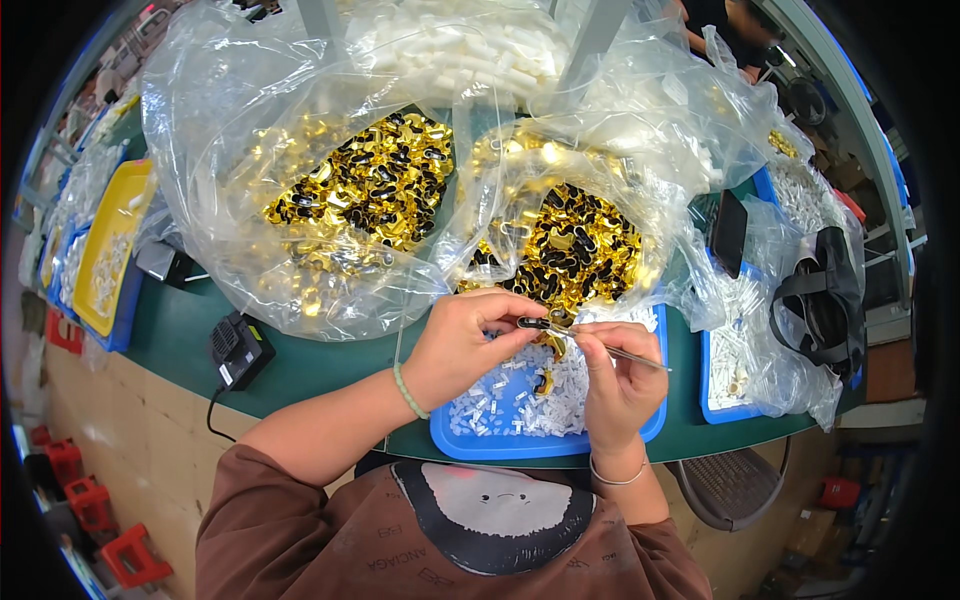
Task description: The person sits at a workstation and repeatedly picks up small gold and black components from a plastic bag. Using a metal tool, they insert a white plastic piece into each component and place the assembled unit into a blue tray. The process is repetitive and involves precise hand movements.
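Over a blue tray my left hand pinches a small black-and-gold part between thumb and fingertips. My right hand is closed on slim metal tweezers, whose tip reaches the part's right end; whether it grips anything there is too small to tell. Many small white plastic pieces lie in the tray, with a loose gold-and-black part among them. Just beyond my hands, an opened clear bag spills a heap of similar gold-and-black parts.
Another clear bag of gold-and-black parts fills the back left. A black boxy device with a cord sits at the table's left. Rightward are a blue tray of white pieces, a phone and a black bag. Metal posts rise behind.
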`<state>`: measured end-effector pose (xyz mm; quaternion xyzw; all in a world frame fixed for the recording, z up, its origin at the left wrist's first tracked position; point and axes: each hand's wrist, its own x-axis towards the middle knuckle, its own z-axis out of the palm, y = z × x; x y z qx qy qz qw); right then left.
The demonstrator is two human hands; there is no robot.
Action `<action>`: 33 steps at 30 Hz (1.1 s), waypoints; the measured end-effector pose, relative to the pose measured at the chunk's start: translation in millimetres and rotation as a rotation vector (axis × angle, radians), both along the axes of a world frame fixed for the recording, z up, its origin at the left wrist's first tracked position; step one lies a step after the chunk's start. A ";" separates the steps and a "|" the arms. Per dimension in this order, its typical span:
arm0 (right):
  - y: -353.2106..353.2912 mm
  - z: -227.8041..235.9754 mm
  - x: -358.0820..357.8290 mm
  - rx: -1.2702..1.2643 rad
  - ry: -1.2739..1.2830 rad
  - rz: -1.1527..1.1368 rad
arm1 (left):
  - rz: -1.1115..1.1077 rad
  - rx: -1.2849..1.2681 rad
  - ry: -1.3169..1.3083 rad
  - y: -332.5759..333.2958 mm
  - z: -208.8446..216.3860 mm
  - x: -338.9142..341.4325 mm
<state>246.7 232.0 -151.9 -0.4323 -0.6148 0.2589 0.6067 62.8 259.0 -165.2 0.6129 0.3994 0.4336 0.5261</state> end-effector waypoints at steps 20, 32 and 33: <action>6.7 2.9 5.8 0.319 0.118 -0.037 | 0.022 -0.183 -0.139 0.0 3.0 0.1; -9.0 25.6 9.5 -0.191 -0.800 0.459 | 0.083 0.054 -0.052 8.4 5.0 -7.4; -13.3 22.3 3.7 -0.212 -0.858 0.471 | 0.108 0.248 0.071 7.2 4.7 -8.8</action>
